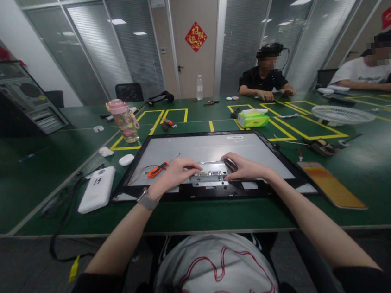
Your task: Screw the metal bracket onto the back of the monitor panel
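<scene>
A silvery metal bracket [210, 178] with connector ports lies over the lower middle of a monitor panel [195, 143], which rests flat in a black frame on the table. My left hand [179, 172] pinches the bracket's left end with thumb and fingers. At the right end, my right hand [242, 166] curls its thumb and fingers around the bracket's edge. The undersides of the fingers are partly hidden. Just left of my left hand, an orange-handled screwdriver [158, 169] lies on the panel, its thin shaft pointing right.
Left of the panel are a white power bank [97, 189], a white case [126, 160] and a pink-lidded bottle [123, 120]. A green tissue pack [253, 118] stands behind it. At right lie a phone-like orange slab [332, 184] and a white fan grille [342, 114]. Two people sit across the table.
</scene>
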A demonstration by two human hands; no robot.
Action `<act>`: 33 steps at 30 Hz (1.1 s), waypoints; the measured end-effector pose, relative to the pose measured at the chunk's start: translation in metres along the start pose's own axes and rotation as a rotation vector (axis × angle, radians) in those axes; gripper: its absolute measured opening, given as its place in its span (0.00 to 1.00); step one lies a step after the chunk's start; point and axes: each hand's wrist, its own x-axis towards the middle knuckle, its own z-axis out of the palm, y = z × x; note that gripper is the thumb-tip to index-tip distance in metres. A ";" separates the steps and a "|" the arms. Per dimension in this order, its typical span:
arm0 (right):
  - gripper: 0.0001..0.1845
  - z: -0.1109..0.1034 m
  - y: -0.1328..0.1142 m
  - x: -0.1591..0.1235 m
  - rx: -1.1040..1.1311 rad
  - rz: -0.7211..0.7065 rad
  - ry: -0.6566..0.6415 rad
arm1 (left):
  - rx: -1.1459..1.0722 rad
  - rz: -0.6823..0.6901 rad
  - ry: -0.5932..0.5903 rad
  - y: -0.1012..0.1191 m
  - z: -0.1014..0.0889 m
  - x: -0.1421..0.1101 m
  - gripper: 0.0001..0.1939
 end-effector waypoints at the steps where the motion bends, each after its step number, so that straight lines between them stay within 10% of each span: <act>1: 0.32 0.000 0.001 0.000 0.000 -0.002 0.000 | 0.013 0.027 -0.002 0.000 0.000 0.000 0.07; 33: 0.33 -0.001 0.000 -0.001 -0.014 -0.012 -0.013 | 0.449 0.133 -0.197 0.003 0.007 -0.009 0.08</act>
